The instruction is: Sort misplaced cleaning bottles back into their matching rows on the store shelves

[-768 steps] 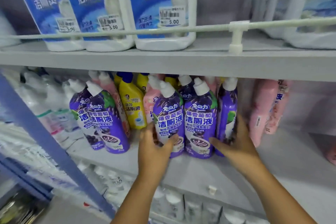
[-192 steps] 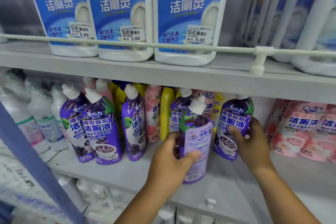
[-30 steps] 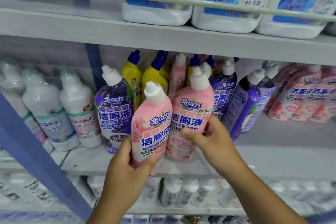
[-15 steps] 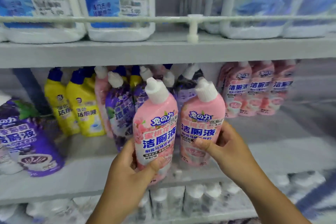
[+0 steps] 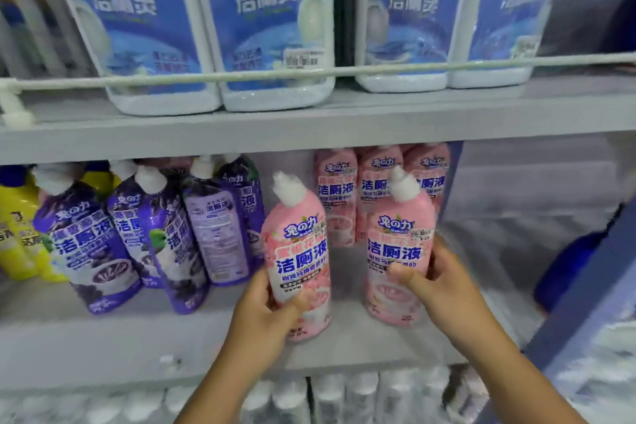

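**Both hands gripping pink bottles at the middle shelf**

The left hand (image 5: 265, 313) is wrapped around the lower body of a pink bottle (image 5: 299, 251), thumb across its label. The right hand (image 5: 437, 282) grips a second pink bottle (image 5: 395, 244) the same way. Both bottles are upright, at the front of the middle shelf (image 5: 103, 337). Behind them stands the pink row (image 5: 371, 189). Left of it stand purple bottles (image 5: 144, 237), then yellow bottles (image 5: 17, 237). On the shelf above stand blue-labelled jugs (image 5: 268, 27).
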### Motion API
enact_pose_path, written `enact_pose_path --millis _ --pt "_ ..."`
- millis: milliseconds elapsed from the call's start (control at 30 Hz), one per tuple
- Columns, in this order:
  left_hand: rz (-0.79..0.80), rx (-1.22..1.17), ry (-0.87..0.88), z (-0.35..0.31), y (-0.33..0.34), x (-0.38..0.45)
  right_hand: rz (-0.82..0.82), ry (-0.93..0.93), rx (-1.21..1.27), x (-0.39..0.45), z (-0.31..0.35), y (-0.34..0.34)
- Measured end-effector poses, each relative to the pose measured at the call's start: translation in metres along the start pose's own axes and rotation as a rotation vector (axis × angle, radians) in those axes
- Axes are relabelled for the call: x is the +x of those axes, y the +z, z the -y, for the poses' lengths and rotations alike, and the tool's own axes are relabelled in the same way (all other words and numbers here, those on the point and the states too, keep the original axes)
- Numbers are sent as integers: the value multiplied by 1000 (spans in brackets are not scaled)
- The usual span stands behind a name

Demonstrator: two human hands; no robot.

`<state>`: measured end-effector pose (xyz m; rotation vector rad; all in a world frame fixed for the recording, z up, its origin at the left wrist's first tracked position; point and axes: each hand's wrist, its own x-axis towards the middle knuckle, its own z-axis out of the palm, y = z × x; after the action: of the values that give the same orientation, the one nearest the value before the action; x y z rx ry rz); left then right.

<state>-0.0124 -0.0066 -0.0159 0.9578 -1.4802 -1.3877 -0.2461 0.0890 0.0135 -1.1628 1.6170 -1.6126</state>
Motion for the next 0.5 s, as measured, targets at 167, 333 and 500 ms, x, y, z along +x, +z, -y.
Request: enact_pose_path --millis 167,333,500 --pt "68 91 53 19 42 34 -104 3 -47 23 -23 -37" --pt "123 117 39 32 83 59 -151 -6 -124 43 -34 -61" --pt "57 201 85 24 114 84 -383 -102 -26 56 -52 -59"
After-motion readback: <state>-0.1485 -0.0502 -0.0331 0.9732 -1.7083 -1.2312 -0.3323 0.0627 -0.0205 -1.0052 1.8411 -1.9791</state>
